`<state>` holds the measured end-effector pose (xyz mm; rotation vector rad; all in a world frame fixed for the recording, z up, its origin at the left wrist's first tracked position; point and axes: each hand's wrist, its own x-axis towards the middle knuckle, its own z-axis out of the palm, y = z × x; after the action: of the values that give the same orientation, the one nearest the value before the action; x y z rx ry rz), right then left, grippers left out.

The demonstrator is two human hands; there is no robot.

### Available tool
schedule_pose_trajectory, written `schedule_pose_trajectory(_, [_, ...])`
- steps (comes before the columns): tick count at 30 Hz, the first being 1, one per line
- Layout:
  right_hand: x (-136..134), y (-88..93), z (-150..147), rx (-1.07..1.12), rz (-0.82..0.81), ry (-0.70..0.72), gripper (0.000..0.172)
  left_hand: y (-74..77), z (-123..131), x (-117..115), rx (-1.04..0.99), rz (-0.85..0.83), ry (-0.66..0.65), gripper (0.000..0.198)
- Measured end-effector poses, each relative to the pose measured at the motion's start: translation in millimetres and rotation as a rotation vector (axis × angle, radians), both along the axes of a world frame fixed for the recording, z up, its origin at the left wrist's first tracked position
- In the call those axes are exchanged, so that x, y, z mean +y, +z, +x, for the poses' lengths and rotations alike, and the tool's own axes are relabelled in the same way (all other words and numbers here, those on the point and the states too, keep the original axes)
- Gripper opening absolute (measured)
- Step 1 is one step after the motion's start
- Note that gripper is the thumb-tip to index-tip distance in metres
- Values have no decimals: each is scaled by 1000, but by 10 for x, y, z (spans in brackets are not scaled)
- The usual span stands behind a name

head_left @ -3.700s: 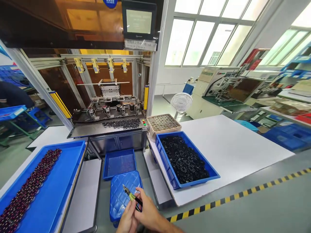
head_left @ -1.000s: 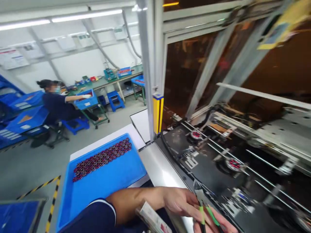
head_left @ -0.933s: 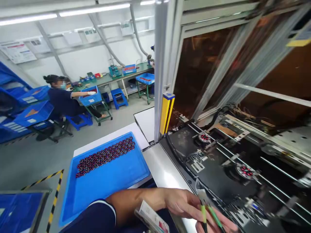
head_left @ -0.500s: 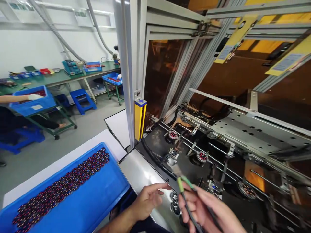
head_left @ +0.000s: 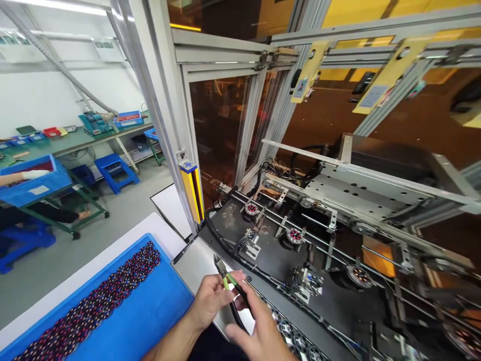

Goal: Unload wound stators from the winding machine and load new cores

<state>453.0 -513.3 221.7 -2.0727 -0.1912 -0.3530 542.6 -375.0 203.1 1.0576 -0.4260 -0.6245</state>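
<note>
A pair of diagonal cutters (head_left: 221, 267) with green-and-black handles is held low in front of me, jaws pointing up and away. My right hand (head_left: 259, 326) has the handles between its thumb and fingers. Against the green part of one handle, my left hand (head_left: 206, 303) has its fingers curled; the exact contact is partly hidden. Below and to the right, several round motor parts (head_left: 287, 328) lie in a row along the machine's front edge, partly covered by my right hand.
A blue tray (head_left: 161, 301) of black-and-red wound rings stands at left. Ahead is the machine bed (head_left: 270, 255) with rods, clamps and a round wound part (head_left: 294, 235). A yellow post (head_left: 192, 193) rises at its corner. A co-worker's gloved hand (head_left: 35, 174) is at a blue bin.
The cutters have moved left, from beside the right hand to between both hands. My left hand has come to their handle. The view has turned to the right.
</note>
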Motion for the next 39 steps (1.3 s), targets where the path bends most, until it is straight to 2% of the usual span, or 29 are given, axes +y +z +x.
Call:
schedule_pose_trajectory(2, [29, 10, -16, -125, -94, 8, 69, 11, -9, 24, -80, 82, 23, 50])
schedule_pose_trajectory(6, [98, 22, 8, -127, -61, 22, 65, -4, -3, 80, -154, 178, 28, 58])
schedule_pose_trajectory(9, [148, -19, 56, -64, -8, 39, 58, -89, 43, 133, -168, 171, 80, 64])
schedule_pose_trajectory(10, [166, -23, 90, -6, 70, 39, 54, -138, 65, 150, -176, 153, 121, 65])
schedule_pose_trajectory(12, [203, 7, 209, 158, 347, 33, 55, -265, 105, 178, -193, 149, 262, 61])
schedule_pose_trajectory(13, [221, 43, 299, 242, 516, 36, 60, -343, 119, 186, -199, 226, 333, 58])
schedule_pose_trajectory(15, [257, 144, 545, 334, 789, 31, 70, -518, 121, 178, -263, 484, 436, 53])
schedule_pose_trajectory(18, [313, 323, 1016, 327, 1092, -71, 71, -812, 70, 113, -484, 674, 374, 44])
schedule_pose_trajectory(19, [331, 374, 1177, 327, 1153, -97, 64, -910, 48, 83, -555, 698, 355, 41])
schedule_pose_trajectory(21, [359, 445, 1476, 339, 1168, -173, 48, -1087, 10, 26, -703, 734, 332, 36])
schedule_pose_trajectory(24, [366, 457, 1823, 343, 1187, -355, 42, -1263, -8, -24, -944, 773, 357, 33])
schedule_pose_trajectory(26, [343, 421, 1976, 300, 1236, -472, 39, -1307, 0, -33, -1049, 769, 406, 30])
schedule_pose_trajectory(29, [281, 360, 2097, 242, 1262, -589, 40, -1297, 24, -33, -1086, 768, 427, 25])
schedule_pose_trajectory(33, [202, 318, 2141, 245, 1288, -647, 42, -1247, 45, -36, -1130, 797, 400, 23])
schedule_pose_trajectory(39, [144, 281, 2149, 317, 1313, -686, 37, -1201, 33, -45, -1158, 831, 383, 19])
